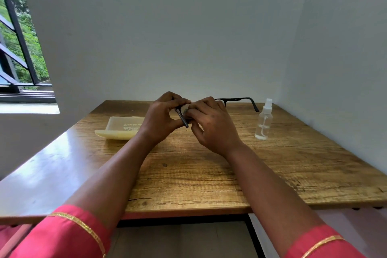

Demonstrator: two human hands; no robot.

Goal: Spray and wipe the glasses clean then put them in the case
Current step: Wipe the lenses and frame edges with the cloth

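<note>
Black-framed glasses (238, 99) are held above the middle of the wooden table (209, 174), one temple arm sticking out to the right. My left hand (161, 119) grips the frame's left end. My right hand (211, 125) has its fingers closed over the lens area, hiding most of the frame; whether a cloth is under the fingers I cannot tell. A cream glasses case (119, 129) lies open on the table, left of my hands. A small clear spray bottle (263, 120) stands upright to the right.
White walls close in behind the table and along its right side. A barred window (18, 48) is at the far left. The table's near edge runs just above my pink sleeves.
</note>
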